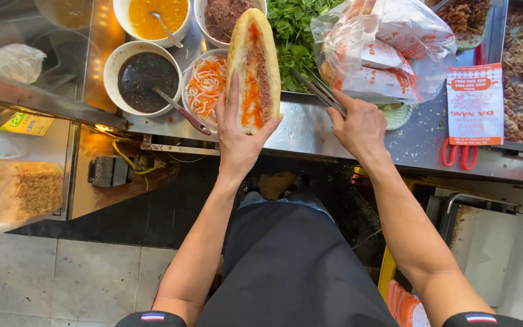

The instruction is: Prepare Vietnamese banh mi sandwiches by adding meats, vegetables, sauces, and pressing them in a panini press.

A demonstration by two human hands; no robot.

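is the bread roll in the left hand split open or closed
Split open: the bread roll in the left hand gapes along its top, showing orange sauce and brown spread inside.

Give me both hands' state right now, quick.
Left hand: closed around split baguette.
Right hand: closed on metal tongs.

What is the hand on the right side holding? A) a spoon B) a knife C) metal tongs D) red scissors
C: the right hand grips metal tongs that point toward the green herbs, while the left hand holds the split bread roll; the red scissors lie untouched on the counter.
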